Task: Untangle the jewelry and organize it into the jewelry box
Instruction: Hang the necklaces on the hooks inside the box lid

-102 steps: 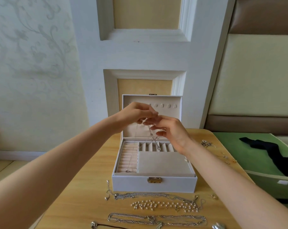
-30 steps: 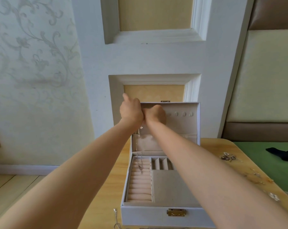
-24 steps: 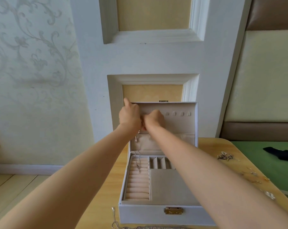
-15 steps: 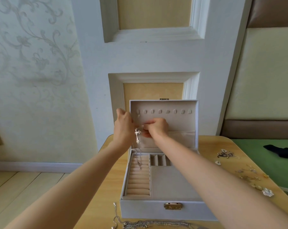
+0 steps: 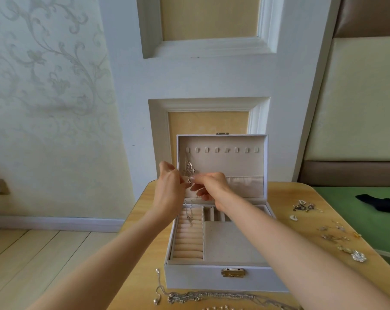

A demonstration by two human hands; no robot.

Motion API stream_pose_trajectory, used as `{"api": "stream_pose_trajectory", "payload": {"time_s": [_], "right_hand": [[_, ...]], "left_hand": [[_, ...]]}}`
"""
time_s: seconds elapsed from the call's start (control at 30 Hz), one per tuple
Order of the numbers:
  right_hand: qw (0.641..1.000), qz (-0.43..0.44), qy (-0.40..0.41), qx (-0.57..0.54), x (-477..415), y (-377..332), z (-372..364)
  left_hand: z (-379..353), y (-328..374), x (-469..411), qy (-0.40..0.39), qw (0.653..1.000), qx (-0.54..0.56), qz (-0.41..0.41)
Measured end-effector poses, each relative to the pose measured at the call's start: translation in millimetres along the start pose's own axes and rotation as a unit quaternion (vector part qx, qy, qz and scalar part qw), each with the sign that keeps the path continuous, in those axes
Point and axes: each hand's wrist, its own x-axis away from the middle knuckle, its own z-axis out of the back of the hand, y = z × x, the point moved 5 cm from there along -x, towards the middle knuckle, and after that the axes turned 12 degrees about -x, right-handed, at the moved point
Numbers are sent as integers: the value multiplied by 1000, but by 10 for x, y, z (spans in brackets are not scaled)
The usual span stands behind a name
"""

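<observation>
Just below the middle of the frame, the left hand (image 5: 170, 191) and right hand (image 5: 208, 185) meet in front of the jewelry box (image 5: 218, 220), whose lid stands upright. The fingers of both pinch a silver cross necklace (image 5: 189, 172) against the lid's lining, at its left side under the row of hooks (image 5: 222, 150). More chains (image 5: 207, 295) lie on the tabletop (image 5: 142, 253) at the bottom, and small earrings (image 5: 333, 236) lie scattered to the right.

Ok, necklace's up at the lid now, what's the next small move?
Probably tuck the pendant into the lid pocket. The chain seems to hang by the leftmost hook, and both the left hand and right hand pinch it at the pocket's edge.
</observation>
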Motion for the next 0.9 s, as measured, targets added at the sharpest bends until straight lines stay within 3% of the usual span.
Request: {"api": "stream_pose_trajectory", "payload": {"time_s": [0.13,0.27,0.37,0.53,0.7,0.9], "right_hand": [[997,-62,-29,-35,102,91,-31],[998,-52,-23,-20,170,52,28],[999,-16,-2,34,238,9,163],[982,42,-25,181,443,19,431],[959,-13,-116,258,609,-56,606],[986,37,-106,123,421,-458,591]], "left_hand": [[5,117,184,-30,999,-27,-33],[52,162,241,-27,997,-37,-63],[108,148,176,30,997,-23,-74],[-120,143,148,-56,986,-127,-93],[-123,179,51,-39,970,-219,-94],[-207,106,19,-66,976,-179,-100]]}}
